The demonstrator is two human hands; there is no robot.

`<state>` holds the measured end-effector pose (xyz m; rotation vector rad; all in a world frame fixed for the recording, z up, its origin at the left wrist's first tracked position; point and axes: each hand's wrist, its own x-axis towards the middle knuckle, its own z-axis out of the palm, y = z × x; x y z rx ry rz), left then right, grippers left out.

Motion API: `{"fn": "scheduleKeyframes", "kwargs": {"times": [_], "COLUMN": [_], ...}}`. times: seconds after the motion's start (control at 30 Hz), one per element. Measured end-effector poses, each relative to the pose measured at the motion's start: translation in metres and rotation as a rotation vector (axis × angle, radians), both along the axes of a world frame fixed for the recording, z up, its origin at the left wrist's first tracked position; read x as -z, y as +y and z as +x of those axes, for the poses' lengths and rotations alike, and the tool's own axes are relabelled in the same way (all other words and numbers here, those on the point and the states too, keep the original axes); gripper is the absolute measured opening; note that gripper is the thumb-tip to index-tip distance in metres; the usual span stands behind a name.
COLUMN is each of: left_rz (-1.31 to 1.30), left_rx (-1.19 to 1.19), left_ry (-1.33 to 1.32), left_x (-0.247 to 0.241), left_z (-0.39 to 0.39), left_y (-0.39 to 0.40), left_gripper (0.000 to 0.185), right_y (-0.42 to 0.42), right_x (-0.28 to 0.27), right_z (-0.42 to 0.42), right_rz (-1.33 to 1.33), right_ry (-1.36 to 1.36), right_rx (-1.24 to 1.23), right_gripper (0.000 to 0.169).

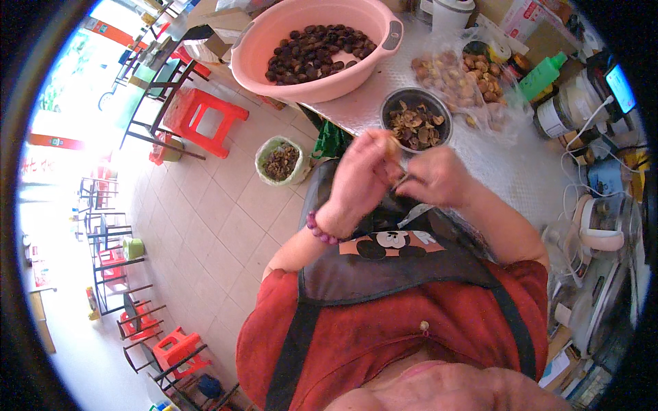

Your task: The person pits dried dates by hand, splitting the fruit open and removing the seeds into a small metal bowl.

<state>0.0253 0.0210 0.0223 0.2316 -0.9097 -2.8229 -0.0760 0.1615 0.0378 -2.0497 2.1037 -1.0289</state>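
My left hand (360,172), with a beaded bracelet (321,228) at the wrist, is raised over my lap at the table edge. Its fingers close around a small pale-brown piece (394,146), probably a nut, blurred and partly hidden. Close beside it, my right hand (439,177) grips a small thin metal tool (402,180), perhaps a short blade; most of it is covered by the fingers. Just beyond both hands stands a metal bowl (446,134) holding brown shell pieces (416,123). Pale-brown nuts (447,77) lie in a clear plastic bag farther back.
A pink basin (318,92) of dark round nuts (318,54) stands at the table's far left. On the floor is a lined bin (263,172) with scraps. A green bottle (542,77), jars and white cables (568,154) crowd the right. Red stools (205,120) stand left.
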Motion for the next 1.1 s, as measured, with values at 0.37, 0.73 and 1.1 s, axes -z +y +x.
{"fn": "scheduleKeyframes", "kwargs": {"times": [0.37,0.73,1.1], "left_rz": [0.202,0.085,-0.364], "left_rx": [0.089,0.183,0.162], "left_ry": [0.119,0.085,0.113], "left_x": [0.004,0.019,0.005], "left_z": [-0.008,-0.009,-0.004], "left_y": [-0.027,-0.02,-0.004], "left_gripper": [0.018,0.031,0.034], "right_y": [0.004,0.005,0.006], "right_x": [-0.01,-0.001,-0.021], "right_z": [-0.021,-0.039,-0.005], "right_rz": [-0.1,0.038,0.031], "right_ry": [-0.013,0.039,-0.165], "right_rx": [0.424,0.614,0.3], "right_gripper": [0.032,0.027,0.035]}}
